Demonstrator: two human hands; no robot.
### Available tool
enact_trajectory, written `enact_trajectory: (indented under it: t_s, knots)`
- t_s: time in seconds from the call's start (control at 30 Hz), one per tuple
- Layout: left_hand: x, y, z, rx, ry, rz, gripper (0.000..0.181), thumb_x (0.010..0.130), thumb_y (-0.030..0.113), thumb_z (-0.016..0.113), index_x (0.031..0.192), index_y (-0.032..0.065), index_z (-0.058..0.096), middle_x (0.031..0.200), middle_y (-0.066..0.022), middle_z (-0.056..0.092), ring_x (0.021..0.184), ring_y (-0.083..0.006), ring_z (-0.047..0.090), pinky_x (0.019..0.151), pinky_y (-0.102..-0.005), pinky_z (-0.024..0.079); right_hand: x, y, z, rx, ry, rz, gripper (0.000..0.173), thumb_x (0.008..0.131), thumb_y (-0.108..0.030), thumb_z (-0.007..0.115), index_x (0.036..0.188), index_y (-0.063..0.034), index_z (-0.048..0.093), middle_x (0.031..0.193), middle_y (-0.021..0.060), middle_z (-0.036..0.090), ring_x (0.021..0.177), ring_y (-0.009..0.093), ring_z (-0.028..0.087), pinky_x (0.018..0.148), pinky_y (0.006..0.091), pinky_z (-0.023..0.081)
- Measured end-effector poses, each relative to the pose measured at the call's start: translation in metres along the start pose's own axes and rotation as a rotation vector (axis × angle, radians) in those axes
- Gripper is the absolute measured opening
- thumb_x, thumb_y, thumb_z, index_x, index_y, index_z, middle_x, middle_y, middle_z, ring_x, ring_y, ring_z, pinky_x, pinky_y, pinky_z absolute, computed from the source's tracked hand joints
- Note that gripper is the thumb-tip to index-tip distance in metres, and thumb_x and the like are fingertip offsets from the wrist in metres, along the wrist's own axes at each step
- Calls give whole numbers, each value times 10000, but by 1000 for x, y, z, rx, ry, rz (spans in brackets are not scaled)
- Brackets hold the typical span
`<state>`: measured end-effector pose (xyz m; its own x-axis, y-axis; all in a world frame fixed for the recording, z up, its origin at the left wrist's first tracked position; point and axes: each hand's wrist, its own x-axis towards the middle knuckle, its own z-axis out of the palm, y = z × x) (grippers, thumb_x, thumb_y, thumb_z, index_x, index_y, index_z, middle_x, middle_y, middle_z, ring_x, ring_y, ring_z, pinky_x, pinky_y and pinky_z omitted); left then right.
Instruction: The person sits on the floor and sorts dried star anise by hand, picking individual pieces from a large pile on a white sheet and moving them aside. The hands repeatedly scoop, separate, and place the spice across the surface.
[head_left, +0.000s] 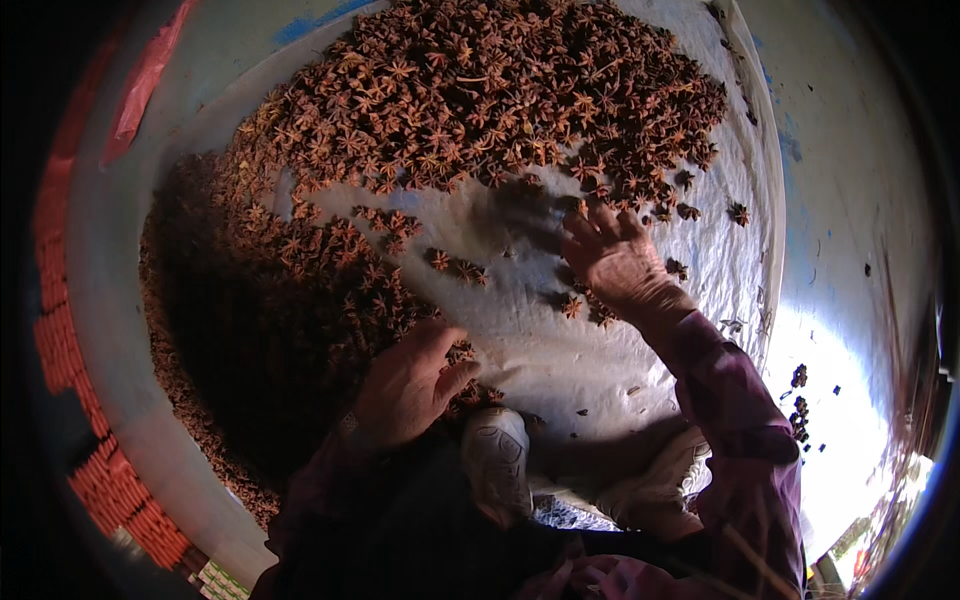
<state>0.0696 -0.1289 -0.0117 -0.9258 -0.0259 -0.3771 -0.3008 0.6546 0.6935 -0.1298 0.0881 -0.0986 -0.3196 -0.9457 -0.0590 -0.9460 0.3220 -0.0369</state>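
A large heap of dried star anise (480, 90) lies on a pale plastic sheet (525, 330), and its darker part stretches down the left side in shadow. My right hand (604, 244) is at the heap's lower right edge, fingers curled down at some pods; whether it grips any is hidden. Single star anise pods (571, 306) lie just below that hand. My left hand (412, 379) rests low at the edge of the shaded pods, thumb and fingers apart, with pods showing between them and nothing visibly held.
Two light shoes, one at the middle (496, 457) and one further right (675, 472), stand on the sheet's near edge. Stacked red bricks or tiles (120, 495) line the far left, below a red strip (146, 82). A few dark pods (799, 375) lie in bright light at right.
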Motion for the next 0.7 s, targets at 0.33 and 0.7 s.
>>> enact_trajectory:
  t_s: [0.33, 0.7]
  knots:
    - [41, 34, 38, -751, -55, -50, 142, 864, -47, 684, 1001, -13, 669, 885, -79, 727, 821, -122, 685, 757, -279, 556, -35, -66, -74, 449, 183, 61, 192, 745, -193, 646, 884, -67, 606, 830, 63, 556, 822, 224, 572, 631, 355, 503]
    - [-44, -20, -10, 359, -127, -75, 470, 815, 231, 787, 1204, 47, 600, 1205, -181, 637, 922, -354, 691, 782, -409, 567, -134, -30, -34, 109, -159, 283, 279, 795, -164, 650, 1072, -144, 680, 1178, 66, 557, 1064, 264, 563, 768, 396, 517]
